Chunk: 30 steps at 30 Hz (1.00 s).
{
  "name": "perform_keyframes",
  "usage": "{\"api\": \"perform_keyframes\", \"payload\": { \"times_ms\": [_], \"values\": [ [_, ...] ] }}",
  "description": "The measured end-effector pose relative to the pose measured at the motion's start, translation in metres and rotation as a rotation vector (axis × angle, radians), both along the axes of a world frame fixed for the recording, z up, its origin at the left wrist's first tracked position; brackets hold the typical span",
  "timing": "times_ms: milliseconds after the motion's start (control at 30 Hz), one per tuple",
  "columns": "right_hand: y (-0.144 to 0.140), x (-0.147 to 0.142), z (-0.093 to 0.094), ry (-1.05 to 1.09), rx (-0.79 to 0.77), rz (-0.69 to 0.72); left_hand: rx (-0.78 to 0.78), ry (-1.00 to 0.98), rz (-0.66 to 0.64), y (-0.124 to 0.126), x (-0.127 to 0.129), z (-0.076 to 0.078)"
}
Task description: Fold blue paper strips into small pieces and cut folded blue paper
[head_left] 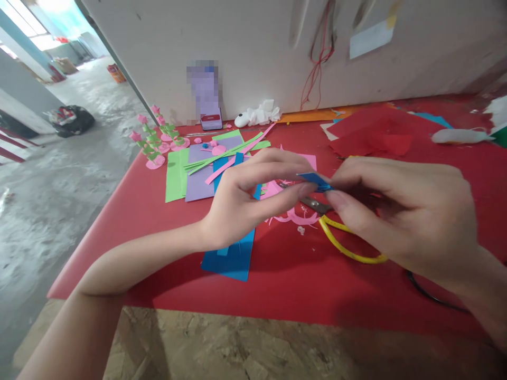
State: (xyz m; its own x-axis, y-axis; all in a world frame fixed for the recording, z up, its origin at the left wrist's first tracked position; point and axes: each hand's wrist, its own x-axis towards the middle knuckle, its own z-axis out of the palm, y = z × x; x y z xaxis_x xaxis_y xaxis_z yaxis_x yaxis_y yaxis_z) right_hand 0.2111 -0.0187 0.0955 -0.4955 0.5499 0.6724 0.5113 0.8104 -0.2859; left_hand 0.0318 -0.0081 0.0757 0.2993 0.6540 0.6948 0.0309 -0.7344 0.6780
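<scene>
A small blue paper piece (317, 181) is pinched in the air between both hands, above the middle of the red table (158, 211), held up close where the fingertips can work it rather than flat on the surface. The left hand (253, 195) grasps its left end between thumb and forefinger; the right hand (400, 211) grips its right end the same way, so the piece bridges the two sets of fingertips and most of it is hidden by them. Directly under the hands lie yellow-handled scissors (344, 240), laid down within easy reach, beside pink paper trimmings (293, 215). A larger blue sheet (233, 258) lies beneath the left wrist, towards the table's near edge. Further back, towards the far left corner, green, purple and pink sheets and strips (198, 169) are stacked, with small pink paper flowers (152, 140) standing just by that corner. Red paper sheets (376, 134) rest along the far right side, near the wall (257, 47).
</scene>
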Motion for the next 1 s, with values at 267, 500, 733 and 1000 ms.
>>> {"api": "perform_keyframes", "payload": {
  "times_ms": [267, 500, 733, 1000],
  "values": [
    [-0.0028, -0.0015, -0.0003, 0.067, -0.064, 0.072, -0.278, -0.039, -0.112, -0.0049, 0.0003, -0.0003],
    [0.0009, 0.0002, 0.0006, 0.016, -0.203, 0.144, -0.464, 0.028, -0.136, -0.0021, -0.0001, 0.0038],
    [0.0007, 0.0034, -0.0062, -0.222, 0.334, -0.092, -0.579, -0.088, -0.135, -0.0019, 0.0008, 0.0022],
    [-0.0058, 0.0041, -0.0024, -0.338, 0.561, -0.112, -0.612, -0.077, -0.187, -0.0007, 0.0011, 0.0012]
  ]
}}
